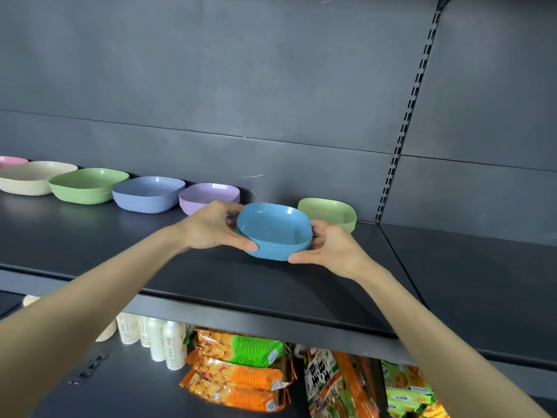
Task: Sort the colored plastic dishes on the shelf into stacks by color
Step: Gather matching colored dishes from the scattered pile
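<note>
Both hands on the teal-blue dish stack (pixel 274 230), one per side. Left hand (pixel 211 227) grips the left edge: thumb curled along the near rim, fingers round the far side. Right hand (pixel 328 248) grips the right edge: thumb along the near lower wall, fingers curled behind. So both are clamped on that stack, neither is free.

Stack sits mid-shelf (pixel 211 282), toward the front, tilted a bit toward me (can't tell if its base is touching the shelf surface or just off it).

Row along the back panel, left to right:
- pink dish (pixel 12 160), cut off by the frame edge
- cream stack (pixel 33 176)
- green stack (pixel 89 184)
- slate-blue stack (pixel 147 193)
- lilac stack (pixel 208 196), partly behind my left fingers
- pale green stack (pixel 328 211), just behind my right hand, near the shelf's right end

First five sit close together, neighbours nearly touching; pale green is apart from the lilac, and the teal-blue stack is in front of that gap.

Lower shelf: white bottles (pixel 171 342), with orange and green snack bags (pixel 238 366) to their right
</note>
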